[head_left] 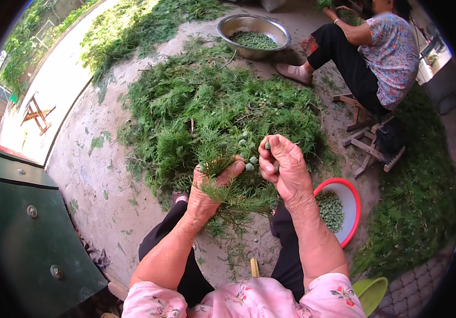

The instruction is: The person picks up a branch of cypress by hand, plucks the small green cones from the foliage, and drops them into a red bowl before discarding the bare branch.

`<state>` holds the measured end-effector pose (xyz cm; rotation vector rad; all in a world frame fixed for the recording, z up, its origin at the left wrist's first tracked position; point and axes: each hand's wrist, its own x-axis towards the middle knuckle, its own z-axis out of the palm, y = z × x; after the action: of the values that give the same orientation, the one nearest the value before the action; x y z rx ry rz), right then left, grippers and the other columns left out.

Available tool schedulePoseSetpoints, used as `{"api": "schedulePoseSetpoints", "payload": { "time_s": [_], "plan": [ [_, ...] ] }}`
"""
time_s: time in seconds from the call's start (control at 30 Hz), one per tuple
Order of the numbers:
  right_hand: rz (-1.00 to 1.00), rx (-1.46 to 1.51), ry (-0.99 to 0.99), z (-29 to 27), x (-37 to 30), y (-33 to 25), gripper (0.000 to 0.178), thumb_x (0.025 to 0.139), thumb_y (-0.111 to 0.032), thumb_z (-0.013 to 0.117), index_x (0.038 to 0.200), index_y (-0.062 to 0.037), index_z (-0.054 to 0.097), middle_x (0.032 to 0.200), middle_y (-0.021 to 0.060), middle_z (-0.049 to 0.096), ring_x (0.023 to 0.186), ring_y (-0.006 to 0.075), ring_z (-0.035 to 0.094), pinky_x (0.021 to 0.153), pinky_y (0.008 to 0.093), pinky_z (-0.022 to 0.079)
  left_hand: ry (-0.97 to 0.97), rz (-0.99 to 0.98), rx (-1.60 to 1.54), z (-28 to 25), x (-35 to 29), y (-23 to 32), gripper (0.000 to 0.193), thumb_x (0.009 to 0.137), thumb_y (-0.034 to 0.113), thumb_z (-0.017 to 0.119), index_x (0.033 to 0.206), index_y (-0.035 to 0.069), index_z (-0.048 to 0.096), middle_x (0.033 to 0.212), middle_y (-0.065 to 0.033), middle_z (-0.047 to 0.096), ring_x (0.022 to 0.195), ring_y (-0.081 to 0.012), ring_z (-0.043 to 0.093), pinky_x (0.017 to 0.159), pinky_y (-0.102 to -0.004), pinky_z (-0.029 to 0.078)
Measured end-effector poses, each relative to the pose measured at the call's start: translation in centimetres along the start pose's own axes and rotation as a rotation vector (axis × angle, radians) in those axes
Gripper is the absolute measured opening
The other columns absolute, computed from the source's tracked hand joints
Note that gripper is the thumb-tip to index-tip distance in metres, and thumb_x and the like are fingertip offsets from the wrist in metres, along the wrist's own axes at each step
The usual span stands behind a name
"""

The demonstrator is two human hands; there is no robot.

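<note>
My left hand (210,185) is closed round a green conifer sprig (238,193) with flat, feathery leaves. Several round, pale blue-green cones (250,162) sit on the sprig between my two hands. Just to the right, my right hand (287,167) is curled, with a small green cone (268,144) pinched between thumb and forefinger. Another cone shows in its lower fingers. Beyond both hands spreads a big heap of cut conifer branches (185,100) on the concrete. By my right forearm stands a white basin with a red rim (356,212), partly filled with green cones (330,211).
A metal basin (283,37) of cones stands beyond the heap. At the far right another person (389,58) sits on a wooden stool (358,108), holding greenery. A second stool (368,146) carries a dark item. More branches (413,196) lie right; a green metal panel (24,233) stands left.
</note>
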<state>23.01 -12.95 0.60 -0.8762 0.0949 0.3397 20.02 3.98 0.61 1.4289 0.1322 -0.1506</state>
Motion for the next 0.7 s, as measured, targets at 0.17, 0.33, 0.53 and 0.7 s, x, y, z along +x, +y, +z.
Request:
{"api": "schedulePoseSetpoints", "payload": {
  "time_s": [0.17, 0.33, 0.53, 0.7],
  "plan": [
    [-0.010, 0.062, 0.008, 1.1, -0.2, -0.4, 0.016, 0.089, -0.019, 0.055, 0.094, -0.0028, 0.055, 0.084, 0.0047, 0.058, 0.061, 0.0069, 0.053, 0.042, 0.0172, 0.038, 0.037, -0.130, -0.333, -0.4, 0.3, -0.1, 0.017, 0.079, 0.014, 0.069, 0.094, 0.005, 0.063, 0.089, 0.0008, 0.062, 0.081, -0.0090, 0.055, 0.074, -0.0260, 0.044],
    [0.000, -0.254, -0.004, 1.6, -0.6, 0.6, 0.025, 0.084, -0.017, 0.064, 0.102, -0.0021, 0.057, 0.074, -0.0024, 0.055, 0.056, 0.0010, 0.049, 0.041, 0.0142, 0.034, 0.026, -0.238, -0.451, -0.1, 0.1, 0.7, 0.022, 0.079, 0.017, 0.070, 0.096, 0.006, 0.062, 0.089, 0.0005, 0.061, 0.079, -0.0099, 0.056, 0.071, -0.0254, 0.047],
    [-0.105, -0.432, 0.022, 2.3, -0.8, 1.3, 0.025, 0.079, -0.015, 0.070, 0.098, -0.0035, 0.058, 0.074, -0.0036, 0.054, 0.056, 0.0010, 0.047, 0.045, 0.0159, 0.037, 0.047, -0.192, -0.429, 0.0, 0.1, 0.1, 0.018, 0.080, 0.014, 0.068, 0.094, 0.005, 0.062, 0.088, -0.0003, 0.062, 0.078, -0.0093, 0.056, 0.070, -0.0248, 0.047],
    [-0.342, -0.767, 0.024, 2.2, -0.5, 2.0, 0.021, 0.079, -0.013, 0.069, 0.093, -0.0035, 0.057, 0.072, -0.0027, 0.055, 0.056, 0.0018, 0.048, 0.046, 0.0180, 0.039, 0.059, -0.086, -0.430, 0.1, 0.3, -0.9, 0.016, 0.080, 0.010, 0.067, 0.094, 0.003, 0.062, 0.087, -0.0002, 0.062, 0.077, -0.0090, 0.056, 0.069, -0.0248, 0.046]
  ]
}}
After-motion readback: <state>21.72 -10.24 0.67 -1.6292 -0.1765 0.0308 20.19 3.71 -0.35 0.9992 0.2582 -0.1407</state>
